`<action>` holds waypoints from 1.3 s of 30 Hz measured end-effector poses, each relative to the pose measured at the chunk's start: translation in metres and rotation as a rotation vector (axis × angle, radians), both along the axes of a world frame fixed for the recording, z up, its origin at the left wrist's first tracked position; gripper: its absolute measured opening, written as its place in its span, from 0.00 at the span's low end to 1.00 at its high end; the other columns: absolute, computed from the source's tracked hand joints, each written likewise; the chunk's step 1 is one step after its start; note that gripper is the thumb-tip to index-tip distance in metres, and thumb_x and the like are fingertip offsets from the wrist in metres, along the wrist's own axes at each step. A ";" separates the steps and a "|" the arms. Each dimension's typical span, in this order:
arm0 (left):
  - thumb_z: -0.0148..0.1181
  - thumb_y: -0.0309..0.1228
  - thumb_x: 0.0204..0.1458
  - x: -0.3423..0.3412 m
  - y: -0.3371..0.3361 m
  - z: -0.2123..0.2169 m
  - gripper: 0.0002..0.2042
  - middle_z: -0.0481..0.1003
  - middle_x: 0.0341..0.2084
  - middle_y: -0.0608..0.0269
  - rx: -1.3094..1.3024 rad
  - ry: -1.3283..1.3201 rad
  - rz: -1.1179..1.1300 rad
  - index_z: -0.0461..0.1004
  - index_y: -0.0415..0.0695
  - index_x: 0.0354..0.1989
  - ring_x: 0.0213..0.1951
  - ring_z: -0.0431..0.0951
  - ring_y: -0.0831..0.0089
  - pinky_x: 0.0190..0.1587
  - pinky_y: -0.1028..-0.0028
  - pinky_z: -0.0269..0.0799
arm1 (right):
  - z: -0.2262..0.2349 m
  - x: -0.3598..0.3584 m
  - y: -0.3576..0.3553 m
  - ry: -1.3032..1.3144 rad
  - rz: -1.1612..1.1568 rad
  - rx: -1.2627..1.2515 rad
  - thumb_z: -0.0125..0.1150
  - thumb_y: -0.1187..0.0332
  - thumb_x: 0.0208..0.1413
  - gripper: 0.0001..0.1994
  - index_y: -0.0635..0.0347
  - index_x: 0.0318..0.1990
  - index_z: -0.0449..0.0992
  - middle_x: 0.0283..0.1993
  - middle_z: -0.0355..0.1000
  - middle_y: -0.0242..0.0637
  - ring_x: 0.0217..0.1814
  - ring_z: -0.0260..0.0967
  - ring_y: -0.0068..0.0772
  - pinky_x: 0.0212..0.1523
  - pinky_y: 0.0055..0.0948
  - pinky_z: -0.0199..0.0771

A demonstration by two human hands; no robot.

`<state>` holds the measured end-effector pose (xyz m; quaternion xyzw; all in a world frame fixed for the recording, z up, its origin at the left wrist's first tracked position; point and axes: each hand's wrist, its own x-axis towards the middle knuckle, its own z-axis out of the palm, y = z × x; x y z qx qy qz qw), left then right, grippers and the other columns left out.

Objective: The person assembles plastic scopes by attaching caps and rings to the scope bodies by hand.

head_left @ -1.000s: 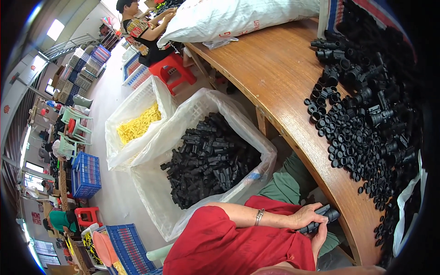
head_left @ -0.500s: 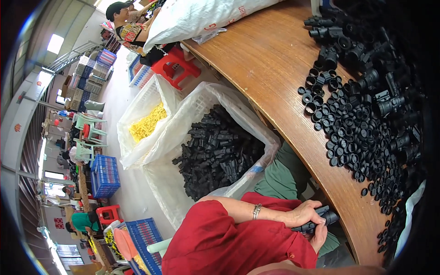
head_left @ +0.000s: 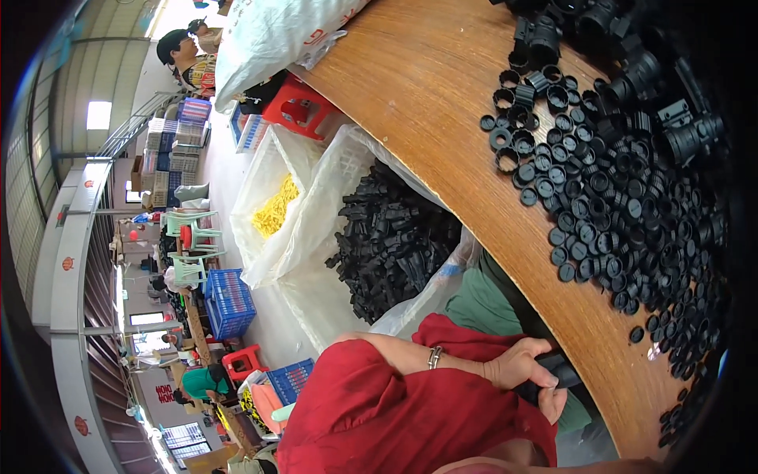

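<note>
My left hand [head_left: 517, 365], with a metal bracelet at its wrist, is closed round a black plastic scope-like part [head_left: 527, 389] beside the table edge. Most of that part is hidden by the fingers. My right hand [head_left: 553, 404] grips it from below, its fingertips close to my left thumb. On the brown wooden table [head_left: 442, 118] lie many small round black caps and rings [head_left: 584, 213], heaped together. Larger black scope-like parts [head_left: 695, 138] are piled behind them.
A lined bin holds a heap of black parts [head_left: 395, 245]; another holds yellow pieces [head_left: 276, 207]. A white sack [head_left: 272, 39] rests on the table's far end. Red stools [head_left: 296, 107], blue crates [head_left: 229, 302] and chairs stand on the floor. Other people sit farther off.
The view has shifted, bringing the caps nearer the middle. Both hands stay together at the table edge; the black part, plainly visible before, is now mostly covered by my fingers.
</note>
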<state>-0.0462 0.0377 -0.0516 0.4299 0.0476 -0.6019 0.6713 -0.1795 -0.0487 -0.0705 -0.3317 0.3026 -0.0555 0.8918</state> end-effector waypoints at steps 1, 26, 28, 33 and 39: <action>0.60 0.24 0.39 0.000 -0.002 0.002 0.27 0.73 0.44 0.63 0.004 -0.006 0.003 0.68 0.34 0.54 0.48 0.70 0.75 0.54 0.76 0.62 | 0.000 -0.004 -0.001 0.072 0.018 -0.042 0.53 0.57 0.59 0.28 0.70 0.59 0.60 0.54 0.66 0.45 0.52 0.68 0.34 0.53 0.32 0.67; 0.61 0.21 0.45 -0.011 -0.005 0.009 0.22 0.73 0.45 0.65 0.023 -0.166 -0.033 0.70 0.37 0.52 0.47 0.71 0.75 0.53 0.74 0.65 | 0.005 -0.023 0.006 0.095 0.012 -0.278 0.47 0.68 0.59 0.14 0.64 0.50 0.69 0.41 0.71 0.32 0.42 0.66 0.23 0.43 0.26 0.66; 0.60 0.21 0.45 -0.011 -0.005 0.007 0.23 0.72 0.46 0.65 0.065 -0.134 -0.008 0.69 0.36 0.53 0.49 0.70 0.75 0.54 0.74 0.64 | -0.017 -0.029 0.002 0.001 -0.007 -0.067 0.46 0.68 0.60 0.14 0.64 0.50 0.69 0.41 0.71 0.33 0.42 0.68 0.22 0.42 0.23 0.67; 0.60 0.24 0.44 -0.013 -0.020 -0.002 0.17 0.74 0.36 0.66 0.046 -0.111 0.011 0.70 0.34 0.45 0.39 0.71 0.77 0.46 0.76 0.67 | -0.005 -0.019 -0.011 0.106 -0.085 -0.091 0.48 0.60 0.64 0.17 0.66 0.49 0.67 0.42 0.71 0.35 0.42 0.70 0.24 0.41 0.25 0.70; 0.62 0.29 0.43 -0.007 -0.026 -0.005 0.18 0.75 0.32 0.62 0.050 -0.317 -0.003 0.71 0.32 0.42 0.38 0.72 0.77 0.43 0.77 0.67 | -0.004 -0.006 -0.018 0.165 -0.139 -0.131 0.43 0.54 0.65 0.21 0.66 0.52 0.65 0.46 0.69 0.39 0.44 0.69 0.28 0.41 0.26 0.72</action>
